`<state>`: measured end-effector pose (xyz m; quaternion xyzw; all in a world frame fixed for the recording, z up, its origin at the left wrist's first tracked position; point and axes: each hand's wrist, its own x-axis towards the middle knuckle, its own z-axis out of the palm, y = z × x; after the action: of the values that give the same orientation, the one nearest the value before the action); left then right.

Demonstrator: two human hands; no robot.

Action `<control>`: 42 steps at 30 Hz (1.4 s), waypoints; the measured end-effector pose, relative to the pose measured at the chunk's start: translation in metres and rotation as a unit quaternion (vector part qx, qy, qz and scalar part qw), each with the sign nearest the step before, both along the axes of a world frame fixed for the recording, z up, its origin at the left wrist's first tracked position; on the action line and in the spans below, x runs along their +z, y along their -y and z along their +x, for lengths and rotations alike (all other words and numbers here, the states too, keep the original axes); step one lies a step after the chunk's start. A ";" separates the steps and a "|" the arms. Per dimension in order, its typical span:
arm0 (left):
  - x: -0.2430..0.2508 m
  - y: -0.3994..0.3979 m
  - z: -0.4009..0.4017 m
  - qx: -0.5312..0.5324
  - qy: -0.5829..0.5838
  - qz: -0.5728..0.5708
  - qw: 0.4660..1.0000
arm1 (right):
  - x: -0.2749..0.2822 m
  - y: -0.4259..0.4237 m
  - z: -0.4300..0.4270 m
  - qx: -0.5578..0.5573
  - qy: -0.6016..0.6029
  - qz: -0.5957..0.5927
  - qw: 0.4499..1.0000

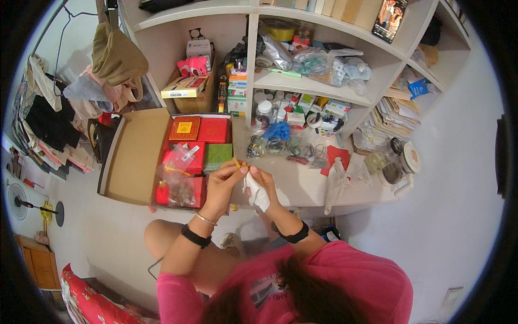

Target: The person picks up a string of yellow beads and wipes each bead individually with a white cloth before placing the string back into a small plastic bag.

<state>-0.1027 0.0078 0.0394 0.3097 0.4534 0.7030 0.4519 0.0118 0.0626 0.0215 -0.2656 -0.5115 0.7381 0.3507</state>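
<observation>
My left hand (224, 182) pinches a small string of yellow beads (238, 163) between thumb and fingers, above the near right corner of an open cardboard box (137, 156). Close beside it, my right hand (265, 184) holds a crumpled white cloth (257, 194), its fingertips meeting the beads. In the box lie red boxes (213, 129), a green box (218, 156), a patterned orange box (184, 128), a clear plastic bag (177, 162) and a small red pouch (162, 193).
Bagged cords (276, 146), a blue plastic bundle (277, 131) and a red paper (337, 159) lie on the desk. A white cloth (336, 182) hangs over its front edge. Glass jars (392, 172) stand at the right end. Shelves hold bottles (265, 108) and a phone (389, 20).
</observation>
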 end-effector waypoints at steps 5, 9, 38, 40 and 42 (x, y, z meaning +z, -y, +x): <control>0.003 0.002 -0.001 0.008 0.009 0.010 1.000 | 0.003 0.001 -0.002 0.033 -0.013 0.007 0.999; 0.010 0.004 0.001 0.012 0.009 -0.007 1.000 | -0.001 -0.007 0.001 0.063 -0.013 0.060 0.996; 0.000 0.003 0.013 0.102 -0.295 0.033 0.949 | -0.003 -0.012 0.002 -0.008 0.016 -0.005 1.000; -0.002 0.002 0.012 0.093 -0.289 0.032 0.952 | -0.005 -0.014 0.003 -0.001 0.006 -0.013 1.000; -0.004 0.001 0.012 0.060 -0.196 0.030 0.978 | -0.004 -0.014 0.003 0.006 -0.005 -0.020 1.000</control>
<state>-0.0907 0.0063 0.0356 0.4269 0.5295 0.6681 0.3017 0.0151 0.0764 0.0178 -0.2659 -0.4962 0.7518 0.3435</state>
